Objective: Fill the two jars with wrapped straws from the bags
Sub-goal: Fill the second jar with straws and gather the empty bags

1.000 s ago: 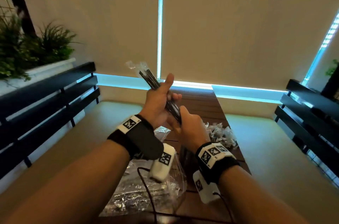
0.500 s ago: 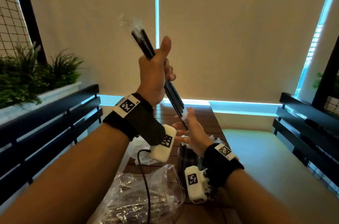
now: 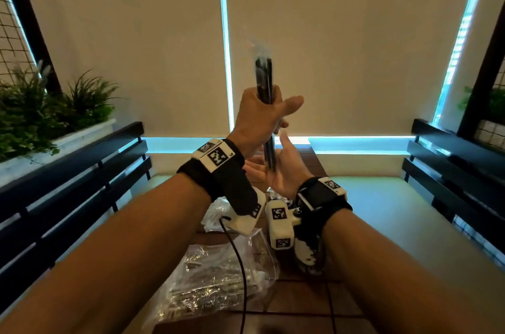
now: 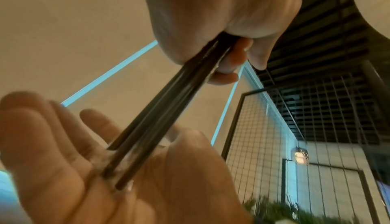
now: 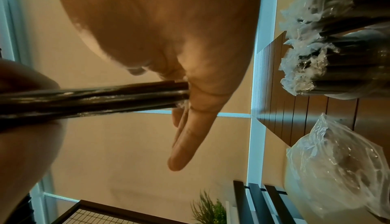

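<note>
A planter (image 3: 54,139) with green plants stands left of the table (image 3: 306,303), behind a dark bench (image 3: 68,183). On the table, nearest to the person, lies a clear bag (image 3: 213,290) with wrapped straws inside; a black cable crosses it.

Above the table the left hand (image 3: 259,120) holds a bundle of black straws (image 3: 264,79) upright. Its fingers are curled around the middle of the bundle and the thumb sticks out to the right. The crinkled ends of the clear wrappers rise above the straws' tops.

Just below, the right hand (image 3: 278,172) is turned palm up, fingers straight and a little apart. The lower ends of the straws stand on this palm; the left wrist view shows them pressed into the middle of the palm (image 4: 118,177).

In the right wrist view a jar (image 5: 346,61) stands on the table, already packed with wrapped straws, and a second bag (image 5: 337,169) lies beside it. In the head view the jar is almost hidden behind the wrists.

A second dark bench (image 3: 459,164) is right of the table. Closed blinds (image 3: 341,41) hang behind everything.
</note>
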A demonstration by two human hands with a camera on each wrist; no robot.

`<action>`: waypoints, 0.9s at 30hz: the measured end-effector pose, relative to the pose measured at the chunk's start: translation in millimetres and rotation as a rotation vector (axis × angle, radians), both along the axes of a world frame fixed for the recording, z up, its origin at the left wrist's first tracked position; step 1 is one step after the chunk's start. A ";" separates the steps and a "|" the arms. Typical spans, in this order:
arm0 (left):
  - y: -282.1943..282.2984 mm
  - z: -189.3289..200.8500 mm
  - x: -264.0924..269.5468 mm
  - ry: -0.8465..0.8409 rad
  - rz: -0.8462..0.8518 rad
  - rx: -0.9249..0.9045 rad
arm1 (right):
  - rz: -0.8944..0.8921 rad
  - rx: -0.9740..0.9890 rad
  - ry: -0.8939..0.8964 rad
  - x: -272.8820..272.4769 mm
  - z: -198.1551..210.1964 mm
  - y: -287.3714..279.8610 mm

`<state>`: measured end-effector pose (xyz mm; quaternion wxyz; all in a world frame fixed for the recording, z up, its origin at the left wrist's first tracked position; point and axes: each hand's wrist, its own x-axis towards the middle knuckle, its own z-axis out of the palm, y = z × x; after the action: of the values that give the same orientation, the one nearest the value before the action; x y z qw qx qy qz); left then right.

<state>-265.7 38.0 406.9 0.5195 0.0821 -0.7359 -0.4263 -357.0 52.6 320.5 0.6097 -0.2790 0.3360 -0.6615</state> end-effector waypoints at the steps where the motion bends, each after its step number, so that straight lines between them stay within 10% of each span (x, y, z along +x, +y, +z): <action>1: 1.9 -2.5 -0.3 -0.047 -0.022 -0.026 | 0.014 0.000 -0.001 0.7 -0.7 2.5; 27: -11.3 -42.3 -36.6 -0.157 -0.185 -0.004 | -0.091 0.071 0.203 -16.2 -45.3 -2.0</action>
<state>-302.3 26.7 364.6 0.4191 0.0461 -0.7794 -0.4633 -373.1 50.6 275.2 0.5512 -0.3074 0.4315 -0.6445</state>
